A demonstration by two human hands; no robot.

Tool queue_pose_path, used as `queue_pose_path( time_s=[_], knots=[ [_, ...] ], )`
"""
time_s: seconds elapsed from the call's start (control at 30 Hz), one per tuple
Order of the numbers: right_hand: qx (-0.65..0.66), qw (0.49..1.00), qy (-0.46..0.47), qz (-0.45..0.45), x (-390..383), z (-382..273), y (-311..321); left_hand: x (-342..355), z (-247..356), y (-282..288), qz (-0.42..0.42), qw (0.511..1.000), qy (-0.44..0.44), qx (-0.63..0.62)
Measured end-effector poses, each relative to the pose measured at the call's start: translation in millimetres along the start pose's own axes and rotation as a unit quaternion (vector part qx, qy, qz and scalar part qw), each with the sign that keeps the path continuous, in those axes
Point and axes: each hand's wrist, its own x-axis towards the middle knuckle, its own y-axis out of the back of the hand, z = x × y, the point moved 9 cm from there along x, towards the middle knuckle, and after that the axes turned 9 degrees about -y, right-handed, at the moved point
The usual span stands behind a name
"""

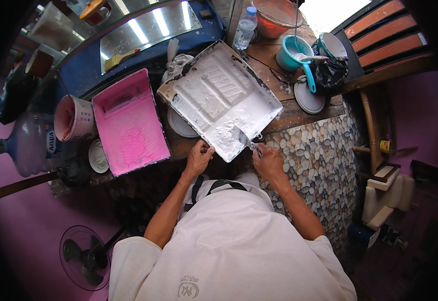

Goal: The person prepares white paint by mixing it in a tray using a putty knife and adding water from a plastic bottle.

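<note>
A white paint tray (214, 80) with a ribbed slope lies tilted on the wooden table, thick white paint or paste pooled at its near corner. My left hand (198, 159) grips the tray's near left edge, fingers closed at the rim. In my right hand (270, 163) is the handle of a putty knife (244, 137); its blade rests in the white paste by the near right edge. To the left stands a pink paint tray (133, 125), coated with pink paint. Between the trays, a round white lid (181, 124) is partly hidden.
A turquoise dipper (290, 59) holding a brush, a white lid (309, 98) and a plastic bottle (245, 29) stand at the back right. Leftward are a white bucket (73, 118) and a large water jug (26, 145). A paintbrush (121, 59) lies behind. A fan (86, 258) stands lower left.
</note>
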Motion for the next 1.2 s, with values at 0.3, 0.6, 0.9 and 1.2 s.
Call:
queue_pose_path(
  time_s=[0.3,0.6,0.9,1.2],
  knots=[
    [-0.064,0.998,0.022,-0.006,-1,-13,-12,0,1,1,-0.009,1.000,0.008,0.007],
    [-0.074,0.994,0.009,-0.084,1,-19,-21,0,7,3,-0.018,1.000,0.012,0.020],
    [-0.100,0.993,0.040,-0.056,9,-15,-17,0,3,4,-0.025,0.999,0.016,0.013],
    [-0.073,0.994,0.026,-0.078,5,-18,-18,1,4,4,-0.035,0.999,0.017,-0.002]
  ],
)
